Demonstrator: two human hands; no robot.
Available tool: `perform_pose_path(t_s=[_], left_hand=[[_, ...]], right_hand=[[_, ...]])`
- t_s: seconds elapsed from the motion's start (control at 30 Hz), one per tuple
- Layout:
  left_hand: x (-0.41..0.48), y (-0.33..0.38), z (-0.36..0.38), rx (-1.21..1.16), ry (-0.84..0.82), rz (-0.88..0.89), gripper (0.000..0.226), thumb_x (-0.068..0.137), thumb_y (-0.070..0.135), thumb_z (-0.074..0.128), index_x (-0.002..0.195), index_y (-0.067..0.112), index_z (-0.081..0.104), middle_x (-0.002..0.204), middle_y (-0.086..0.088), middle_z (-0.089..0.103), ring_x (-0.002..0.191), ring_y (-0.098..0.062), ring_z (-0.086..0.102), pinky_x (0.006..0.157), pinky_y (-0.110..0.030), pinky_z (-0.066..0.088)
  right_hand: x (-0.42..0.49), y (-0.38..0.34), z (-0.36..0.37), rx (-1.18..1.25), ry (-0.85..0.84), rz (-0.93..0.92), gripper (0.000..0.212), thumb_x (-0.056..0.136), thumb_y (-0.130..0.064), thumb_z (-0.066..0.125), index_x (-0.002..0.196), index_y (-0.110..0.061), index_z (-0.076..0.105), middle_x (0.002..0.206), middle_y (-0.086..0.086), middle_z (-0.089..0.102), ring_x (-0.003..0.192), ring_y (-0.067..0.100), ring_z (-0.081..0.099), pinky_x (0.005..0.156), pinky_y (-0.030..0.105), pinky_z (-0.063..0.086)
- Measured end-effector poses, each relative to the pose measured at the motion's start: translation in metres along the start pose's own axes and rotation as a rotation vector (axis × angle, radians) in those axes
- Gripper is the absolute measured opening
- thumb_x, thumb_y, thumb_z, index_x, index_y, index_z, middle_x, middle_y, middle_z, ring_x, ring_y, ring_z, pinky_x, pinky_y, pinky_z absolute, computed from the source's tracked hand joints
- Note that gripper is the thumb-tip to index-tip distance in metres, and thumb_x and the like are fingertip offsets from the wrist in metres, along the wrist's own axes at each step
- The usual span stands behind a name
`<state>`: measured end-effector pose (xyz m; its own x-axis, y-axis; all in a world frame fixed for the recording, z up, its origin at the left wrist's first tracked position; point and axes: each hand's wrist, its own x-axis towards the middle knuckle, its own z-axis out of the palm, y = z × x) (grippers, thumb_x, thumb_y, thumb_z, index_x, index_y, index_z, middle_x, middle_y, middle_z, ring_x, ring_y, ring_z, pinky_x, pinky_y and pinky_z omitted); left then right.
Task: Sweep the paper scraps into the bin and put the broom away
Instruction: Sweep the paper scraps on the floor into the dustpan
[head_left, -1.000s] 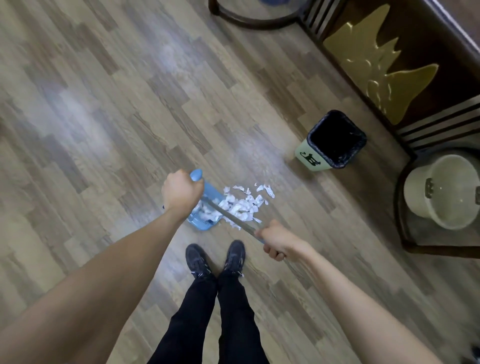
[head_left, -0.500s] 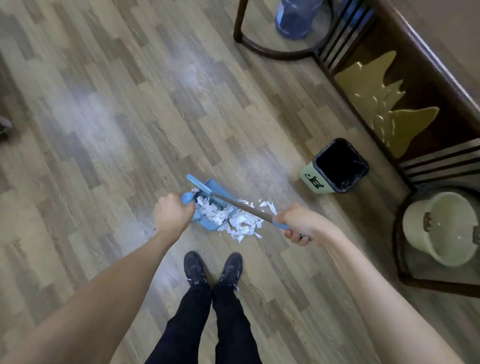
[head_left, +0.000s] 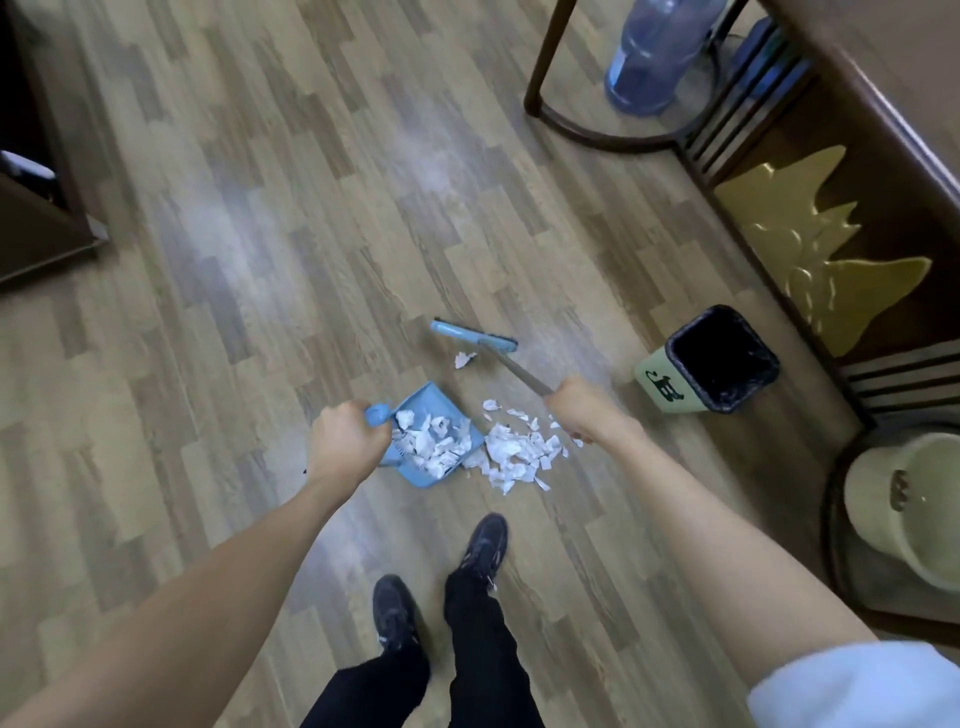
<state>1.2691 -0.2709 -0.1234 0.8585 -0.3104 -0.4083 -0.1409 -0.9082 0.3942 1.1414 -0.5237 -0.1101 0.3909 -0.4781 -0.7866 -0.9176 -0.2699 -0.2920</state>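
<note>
We stretch both bare arms forward and down over the wood floor (head_left: 260, 260), the left arm angled inward and the right reaching further out. Our shoes (head_left: 485, 545) stand just behind the paper scraps (head_left: 519, 452), which lie partly in the blue dustpan (head_left: 427, 399) and partly heaped on the floor at its lip. One scrap (head_left: 464, 359) sits just beside the broom (head_left: 475, 339) head. The bin (head_left: 658, 382) stands to the right of the broom, apart from it. A water bottle (head_left: 654, 57) and a pale bucket (head_left: 872, 499) stand further off. Our left hand (head_left: 345, 441) curls round the dustpan's handle; our right hand (head_left: 582, 410) grips the broom's shaft.
</note>
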Motion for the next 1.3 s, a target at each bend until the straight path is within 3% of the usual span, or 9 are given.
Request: perform_pose_path(t_s=[0.13, 0.23, 0.47, 0.6, 0.8, 0.97, 1.07, 1.17, 1.3], left_hand=[[-0.007, -0.03, -0.005, 0.047, 0.003, 0.025, 0.026, 0.076, 0.016, 0.056, 0.056, 0.005, 0.043, 0.048, -0.009, 0.042, 0.047, -0.028, 0.037, 0.044, -0.029, 0.029], [-0.014, -0.048, -0.005, 0.092, -0.024, 0.069, 0.023, 0.075, 0.015, 0.056, 0.059, 0.003, 0.044, 0.048, -0.007, 0.036, 0.044, -0.022, 0.029, 0.042, -0.027, 0.026], [-0.042, -0.068, 0.012, 0.085, -0.126, 0.164, 0.021, 0.072, 0.014, 0.052, 0.055, 0.006, 0.043, 0.05, -0.006, 0.04, 0.051, -0.028, 0.035, 0.045, -0.028, 0.028], [-0.062, -0.068, 0.031, 0.092, -0.153, 0.176, 0.029, 0.07, 0.012, 0.051, 0.05, 0.014, 0.03, 0.049, -0.006, 0.037, 0.064, -0.046, 0.054, 0.049, -0.028, 0.03], [-0.09, -0.055, 0.069, 0.123, -0.252, 0.12, 0.016, 0.077, 0.014, 0.056, 0.065, 0.004, 0.054, 0.066, -0.015, 0.06, 0.062, -0.035, 0.054, 0.052, -0.029, 0.034], [-0.11, -0.044, 0.095, 0.077, -0.185, 0.1, 0.017, 0.075, 0.008, 0.055, 0.059, 0.003, 0.05, 0.057, -0.013, 0.052, 0.056, -0.033, 0.048, 0.042, -0.027, 0.026], [-0.12, -0.035, 0.101, 0.066, -0.154, 0.118, 0.024, 0.074, 0.009, 0.056, 0.055, 0.007, 0.042, 0.052, -0.009, 0.045, 0.053, -0.031, 0.043, 0.044, -0.028, 0.026], [-0.127, -0.031, 0.114, 0.035, -0.17, 0.122, 0.031, 0.074, 0.01, 0.055, 0.05, 0.011, 0.036, 0.047, -0.006, 0.039, 0.05, -0.029, 0.039, 0.045, -0.027, 0.027], [-0.132, -0.014, 0.138, -0.032, -0.159, 0.069, 0.03, 0.073, 0.01, 0.052, 0.049, 0.016, 0.035, 0.047, -0.003, 0.038, 0.054, -0.03, 0.041, 0.045, -0.028, 0.025]], right_hand=[[0.025, -0.01, 0.058, -0.123, 0.017, -0.025, 0.031, 0.095, -0.015, 0.045, 0.122, -0.004, 0.056, 0.127, 0.02, 0.057, 0.114, 0.037, 0.057, 0.091, 0.04, 0.047], [0.011, 0.003, 0.087, -0.207, 0.024, 0.035, 0.036, 0.097, -0.013, 0.044, 0.132, -0.004, 0.052, 0.137, 0.018, 0.053, 0.125, 0.034, 0.053, 0.1, 0.04, 0.044], [-0.06, 0.097, 0.081, -0.48, 0.139, 0.149, 0.03, 0.091, -0.017, 0.05, 0.118, -0.012, 0.062, 0.121, 0.011, 0.067, 0.11, 0.03, 0.065, 0.086, 0.034, 0.049], [-0.094, 0.149, 0.082, -0.548, 0.166, 0.176, 0.03, 0.091, -0.021, 0.047, 0.113, -0.012, 0.066, 0.114, 0.012, 0.069, 0.104, 0.031, 0.066, 0.076, 0.031, 0.046], [-0.122, 0.207, 0.091, -0.396, 0.28, 0.232, 0.037, 0.094, -0.035, 0.048, 0.115, -0.011, 0.067, 0.115, 0.019, 0.067, 0.105, 0.038, 0.064, 0.084, 0.038, 0.049], [-0.104, 0.206, 0.097, -0.04, 0.312, 0.352, 0.04, 0.097, -0.029, 0.044, 0.119, 0.0, 0.062, 0.123, 0.027, 0.062, 0.111, 0.042, 0.061, 0.088, 0.039, 0.049], [-0.091, 0.2, 0.103, 0.223, 0.272, 0.375, 0.023, 0.097, -0.013, 0.042, 0.09, 0.001, 0.059, 0.082, 0.026, 0.062, 0.068, 0.034, 0.064, 0.053, 0.03, 0.049], [-0.083, 0.199, 0.119, 0.425, 0.15, 0.432, 0.03, 0.093, 0.004, 0.037, 0.064, -0.005, 0.039, 0.046, 0.011, 0.044, 0.026, 0.013, 0.039, 0.032, 0.012, 0.031], [-0.106, 0.2, 0.14, 0.39, 0.033, 0.406, 0.007, 0.099, -0.003, 0.041, 0.092, -0.001, 0.039, 0.059, 0.013, 0.043, 0.035, 0.016, 0.04, 0.028, 0.006, 0.022]])
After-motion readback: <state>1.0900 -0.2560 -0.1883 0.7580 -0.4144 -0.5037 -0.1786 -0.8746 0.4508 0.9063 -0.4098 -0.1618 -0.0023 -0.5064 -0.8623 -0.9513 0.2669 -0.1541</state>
